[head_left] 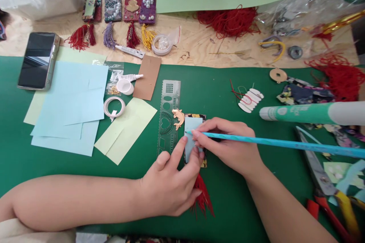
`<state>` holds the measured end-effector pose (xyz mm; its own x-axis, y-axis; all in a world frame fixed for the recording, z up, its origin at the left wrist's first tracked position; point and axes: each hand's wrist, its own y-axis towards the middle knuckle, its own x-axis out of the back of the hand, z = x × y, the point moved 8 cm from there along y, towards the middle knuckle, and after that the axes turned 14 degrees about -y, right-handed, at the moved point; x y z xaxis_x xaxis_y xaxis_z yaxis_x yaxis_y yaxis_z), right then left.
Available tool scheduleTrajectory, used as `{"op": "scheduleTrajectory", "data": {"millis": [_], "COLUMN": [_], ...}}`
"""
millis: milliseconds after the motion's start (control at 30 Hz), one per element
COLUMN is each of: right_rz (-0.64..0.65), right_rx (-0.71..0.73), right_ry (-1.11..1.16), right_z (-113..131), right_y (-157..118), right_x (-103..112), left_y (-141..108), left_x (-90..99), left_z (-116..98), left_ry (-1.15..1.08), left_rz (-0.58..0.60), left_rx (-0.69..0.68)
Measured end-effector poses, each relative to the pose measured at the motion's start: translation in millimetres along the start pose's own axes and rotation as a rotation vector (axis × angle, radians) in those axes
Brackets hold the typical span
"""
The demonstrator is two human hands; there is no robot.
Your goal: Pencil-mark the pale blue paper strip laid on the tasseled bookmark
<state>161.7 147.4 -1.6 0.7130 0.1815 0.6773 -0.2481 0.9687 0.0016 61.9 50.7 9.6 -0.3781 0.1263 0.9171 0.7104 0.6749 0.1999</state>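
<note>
My right hand [228, 140] is closed around a long light-blue pencil [273, 142], its tip touching the left edge of a small light-blue paper [194, 123]. That paper lies on a dark floral-patterned card [204, 164] with a red tassel [203, 195] at its lower end. With fingers stretched and apart, my left hand [172, 182] presses on the paper and card, and its thumb side lies to the left. Just left of the card, a gold fish charm [179, 118] rests over the edge of a clear stencil ruler [167, 121].
Around the green mat [137, 186] are blue paper sheets [71, 95], a phone [37, 60], a tape roll [114, 107], a brown card [148, 78], a thread card [251, 100], a glue stick [308, 113] and scissors [322, 178]. Several tasselled cards [132, 5] line the back.
</note>
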Motion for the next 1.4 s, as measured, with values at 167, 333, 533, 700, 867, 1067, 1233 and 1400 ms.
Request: {"op": "scheduleTrajectory", "data": {"millis": [167,333,533,700,867,1067,1233,1400], "right_rz": [-0.003,0.006,-0.002,0.021,0.016,0.031,0.017,0.028], "right_rx": [0.005,0.007,-0.011,-0.002,-0.004,-0.005,-0.014,-0.015], "right_ry": [-0.001,0.028,0.03,0.044,0.048,0.069,0.054,0.073], "right_z": [0.6,1.0,-1.0,-0.5,-0.9,-0.5,-0.4,-0.8], "right_y": [-0.9,-1.2,-0.4,-1.8,-1.4,-1.2,-1.7,-2.0], "right_x": [0.9,0.4,0.5,-0.8,-0.4,-2.5,-0.8,-1.1], "left_y": [-0.2,-0.1,-0.1,0.2,0.3,0.1,0.3,0.4], "left_x": [-0.1,0.5,0.0,0.3,-0.1,-0.4,0.1,0.3], "left_z": [-0.1,0.1,-0.2,0.2,0.2,0.1,0.4,0.6], "left_ry": [-0.01,-0.019,-0.022,-0.019,-0.023,-0.023,-0.026,-0.03], "left_rz": [-0.011,-0.016,-0.008,-0.01,-0.006,-0.016,-0.02,-0.017], "left_rx": [-0.003,-0.001,-0.006,-0.006,-0.007,-0.004,-0.007,-0.005]}}
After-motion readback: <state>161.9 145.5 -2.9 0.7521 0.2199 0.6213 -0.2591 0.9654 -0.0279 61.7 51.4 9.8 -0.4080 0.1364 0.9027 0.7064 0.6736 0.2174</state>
